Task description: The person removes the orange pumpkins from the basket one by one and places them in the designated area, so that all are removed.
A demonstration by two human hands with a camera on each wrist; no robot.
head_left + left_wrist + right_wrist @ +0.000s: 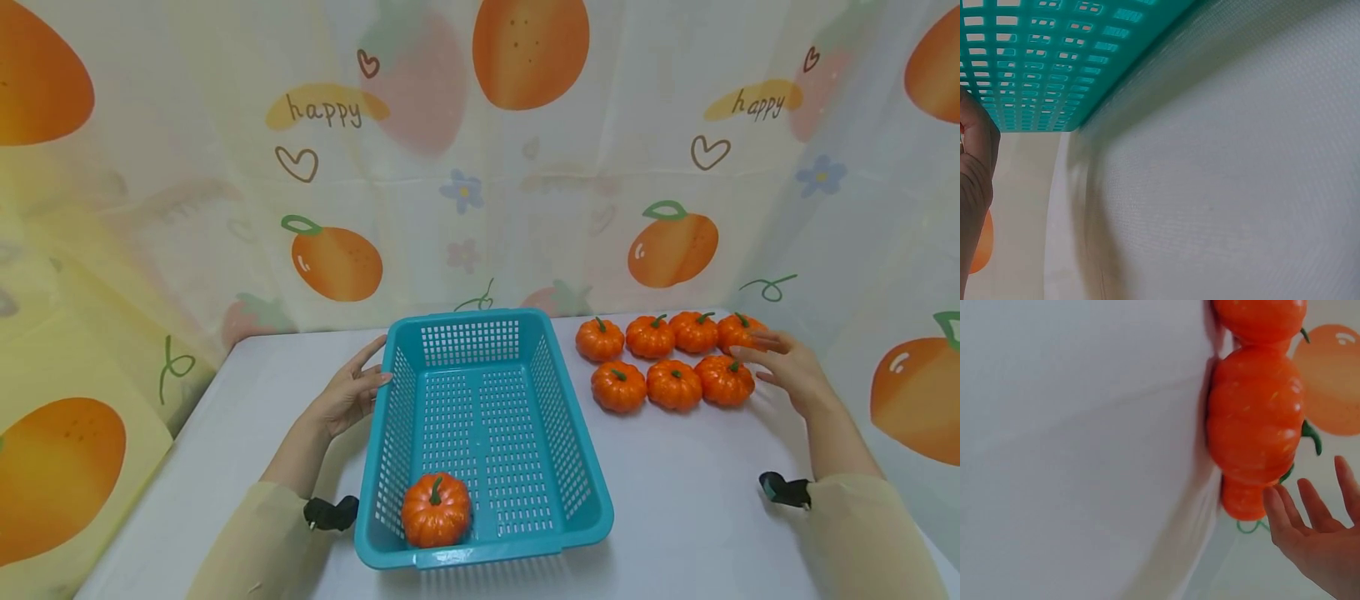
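A turquoise plastic basket (487,553) with slotted walls stands on the table, and one small orange pumpkin (437,512) sits in its near left corner. My left hand (351,392) is at the basket's left side, thumb and fingers extended and touching the rim. In the left wrist view the hand (975,140) is partly cut off beside the basket wall (1141,37). Over at the right, my right hand (795,371) reaches across the back right pumpkin (738,332), fingers spread and partly hiding it. The front right pumpkin (724,382) lies just below its fingertips. No grip shows in the right wrist view.
Several more orange pumpkins with green stems, such as the front left one (618,387), stand in two rows right of the basket. A white cloth covers the table (675,500). Behind hangs a fruit-printed curtain (540,208). Dark wrist devices sit at both sleeves.
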